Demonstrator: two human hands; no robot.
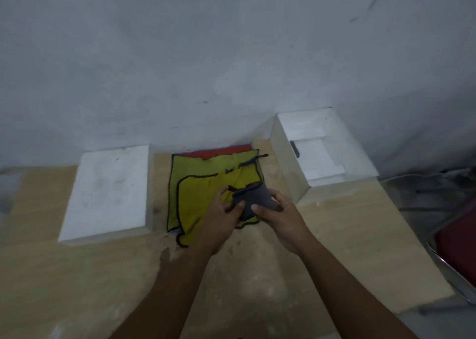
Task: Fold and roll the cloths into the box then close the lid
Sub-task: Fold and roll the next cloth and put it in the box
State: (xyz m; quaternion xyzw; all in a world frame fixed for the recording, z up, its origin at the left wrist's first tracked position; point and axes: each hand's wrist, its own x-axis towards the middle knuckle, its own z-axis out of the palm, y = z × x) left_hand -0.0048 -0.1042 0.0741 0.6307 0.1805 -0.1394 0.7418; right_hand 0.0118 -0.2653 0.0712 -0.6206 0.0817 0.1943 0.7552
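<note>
Bare room: plain wall (231, 42), wooden table (77, 274).

The grey cloth (253, 199) is covering most of the fingers (278, 197) of the left hand (221, 217) and right hand (282, 217), so how it's folded isn't showing. Just beyond the fingers, the yellow cloths (201, 197) are hiding nearly all of a red cloth (224, 151) and a blue cloth (233, 147). Off to the fingers' right, a small dark thing (295, 149) inside the box (286, 163) is coming out too blurry to name. Further right, a red seat (458, 238) is getting cut off by the edge, and both forearms (347, 287) are running off the bottom.
</note>
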